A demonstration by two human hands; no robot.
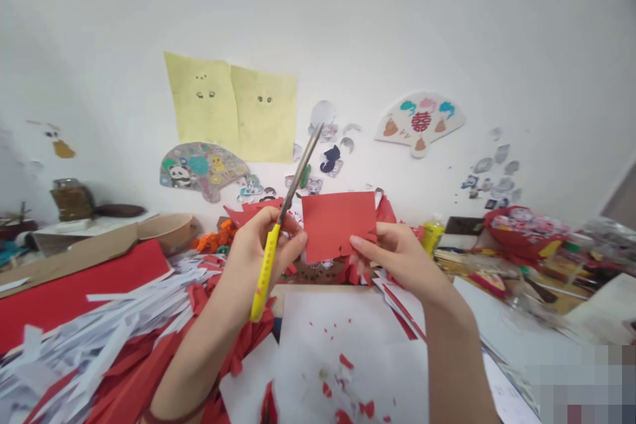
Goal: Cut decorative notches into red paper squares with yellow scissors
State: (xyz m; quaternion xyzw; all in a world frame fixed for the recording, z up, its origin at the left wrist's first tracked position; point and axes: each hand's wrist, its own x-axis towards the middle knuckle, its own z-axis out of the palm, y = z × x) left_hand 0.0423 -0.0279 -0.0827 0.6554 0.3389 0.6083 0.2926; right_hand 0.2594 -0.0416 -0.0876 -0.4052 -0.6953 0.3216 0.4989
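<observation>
A red paper rectangle (338, 222) is held up in front of me, with small dark marks near its lower edge. My left hand (248, 238) pinches its left edge between thumb and fingers. The same hand also carries a pair of yellow-handled scissors (268, 258), seen edge-on with the blades pointing up and to the right. On the paper's right edge, my right hand (400, 252) closes thumb and fingers. Below both hands lies a white sheet (308, 324) scattered with small red paper scraps (366, 409).
White and red paper strips (114, 318) pile up at left beside a red sheet (99, 285). A yellow bottle (433, 234) and a red bowl of cuttings (517, 238) stand at right. Behind rises a wall with yellow sheets (263, 126) and paper fans (420, 122).
</observation>
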